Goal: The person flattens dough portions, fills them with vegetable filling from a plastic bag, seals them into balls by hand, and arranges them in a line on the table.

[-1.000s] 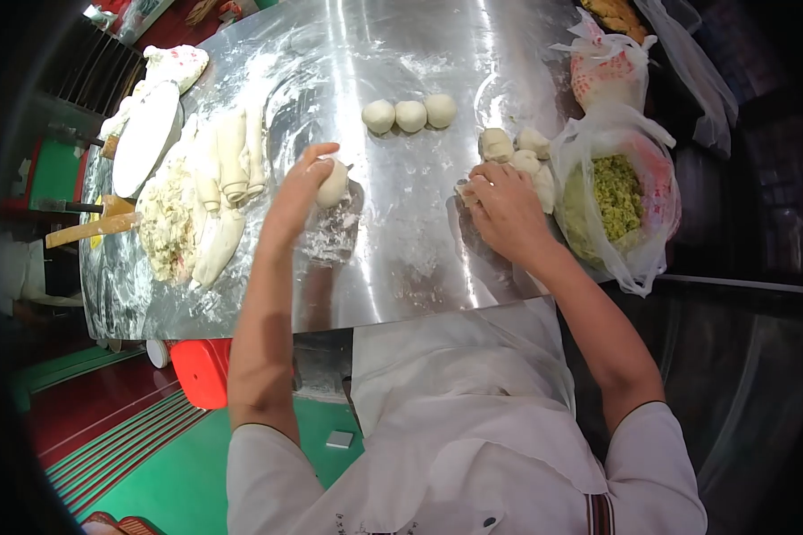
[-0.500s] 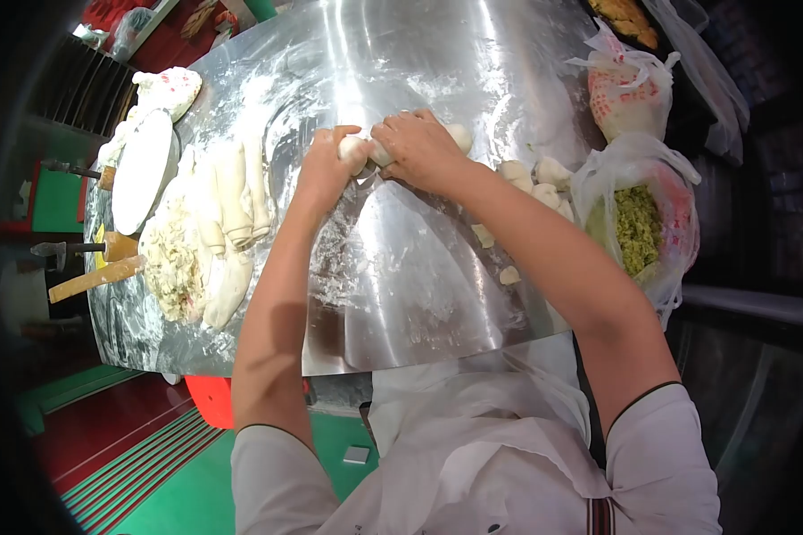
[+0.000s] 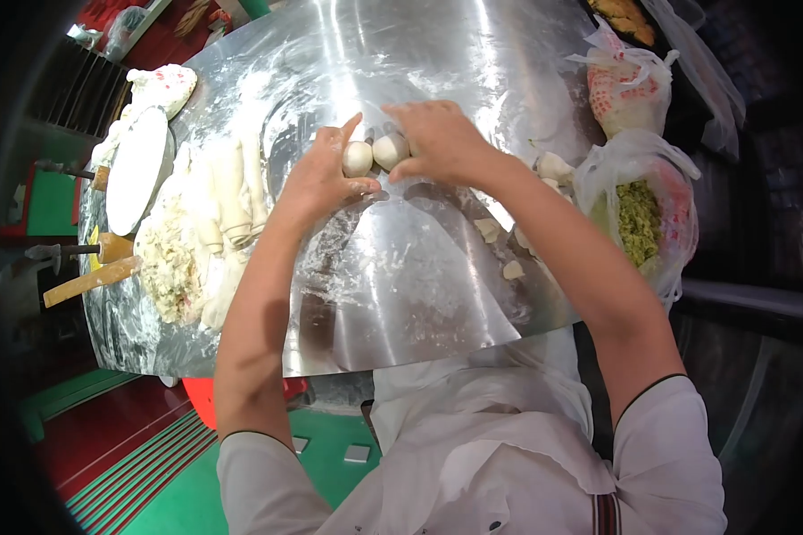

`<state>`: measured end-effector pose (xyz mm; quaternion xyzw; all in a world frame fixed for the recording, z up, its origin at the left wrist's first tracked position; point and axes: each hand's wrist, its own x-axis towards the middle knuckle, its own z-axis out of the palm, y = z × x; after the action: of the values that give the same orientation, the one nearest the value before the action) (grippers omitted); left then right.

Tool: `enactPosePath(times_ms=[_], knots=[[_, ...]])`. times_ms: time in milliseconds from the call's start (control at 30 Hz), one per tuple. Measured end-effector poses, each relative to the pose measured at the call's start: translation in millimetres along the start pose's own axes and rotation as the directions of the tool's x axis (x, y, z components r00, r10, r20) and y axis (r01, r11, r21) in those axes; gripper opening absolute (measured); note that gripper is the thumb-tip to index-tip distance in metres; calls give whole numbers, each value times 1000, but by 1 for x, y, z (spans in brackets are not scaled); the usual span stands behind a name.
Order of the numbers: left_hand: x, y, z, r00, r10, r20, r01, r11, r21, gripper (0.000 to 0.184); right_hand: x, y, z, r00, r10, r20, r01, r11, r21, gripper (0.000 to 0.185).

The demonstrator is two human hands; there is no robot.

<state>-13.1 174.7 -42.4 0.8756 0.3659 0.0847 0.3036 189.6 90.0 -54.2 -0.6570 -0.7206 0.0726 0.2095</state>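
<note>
Spread hands [image 3: 317, 176] [image 3: 442, 145] flank two dough balls [image 3: 357, 160] [image 3: 390, 152] well inside the table edge [image 3: 401, 355]

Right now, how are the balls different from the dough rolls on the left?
The balls are round; the rolls are long. The balls sit between the left hand and right hand; the rolls lie farther left. Both are pale and on the table.

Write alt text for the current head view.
A person's left hand and right hand curve around two pale dough balls on a floury metal table. Rolled dough lies left, an open plastic bag of green mixture right.
</note>
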Motion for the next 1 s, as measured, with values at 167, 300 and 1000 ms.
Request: enactPosePath(times_ms=[167,300,1000], knots=[[-1,21,13,942,245,-228,-160,927,338,89,-33,26,-34,961,193,198,-183,981,-68,80],[18,41,41,935,314,-162,-215,869,446,69,-34,46,-3,982,158,106,-161,987,17,60],[2,132,114,928,336,-161,-354,930,-100,44,-239,-36,-16,983,-104,-151,73,978,-196,14]])
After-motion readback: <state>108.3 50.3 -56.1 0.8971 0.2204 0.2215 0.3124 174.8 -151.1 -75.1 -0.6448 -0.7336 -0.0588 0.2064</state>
